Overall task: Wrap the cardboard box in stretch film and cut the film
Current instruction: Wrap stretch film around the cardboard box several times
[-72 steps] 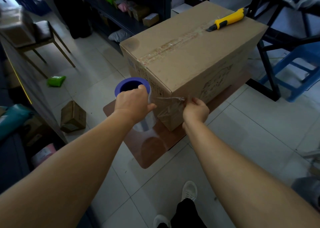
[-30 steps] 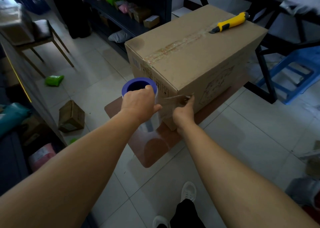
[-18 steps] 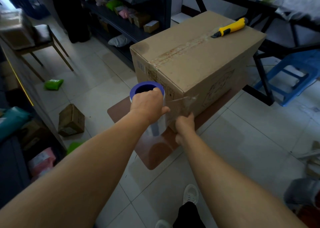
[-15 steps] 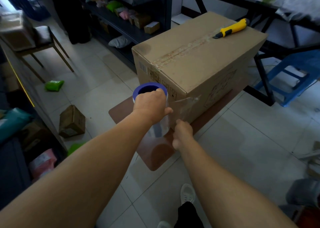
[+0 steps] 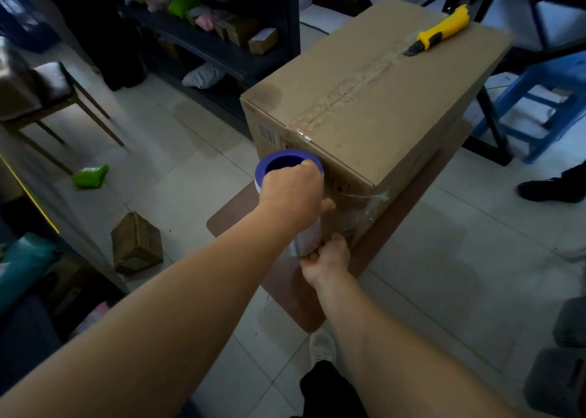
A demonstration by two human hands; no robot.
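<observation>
A large cardboard box (image 5: pixel 390 100) stands on a low brown table (image 5: pixel 285 287). A stretch film roll (image 5: pixel 279 163) with a blue core stands upright against the box's near corner. My left hand (image 5: pixel 293 192) grips its top. My right hand (image 5: pixel 326 257) holds the roll's bottom end from below. A strip of clear film (image 5: pixel 369 203) clings to the box's near corner and right side. A yellow utility knife (image 5: pixel 439 30) lies on the box's far top.
A dark shelf rack (image 5: pixel 222 37) with small parcels stands behind the box. A blue plastic stool (image 5: pixel 548 100) sits at right, another person's black shoe (image 5: pixel 551 189) beyond it. A small cardboard box (image 5: pixel 136 243) and a green packet (image 5: pixel 90 176) lie on the tiled floor at left.
My right hand has left the film end on the box corner and dropped down to the bottom of the roll. The film now stays stuck on the corner. The left hand still grips the roll.
</observation>
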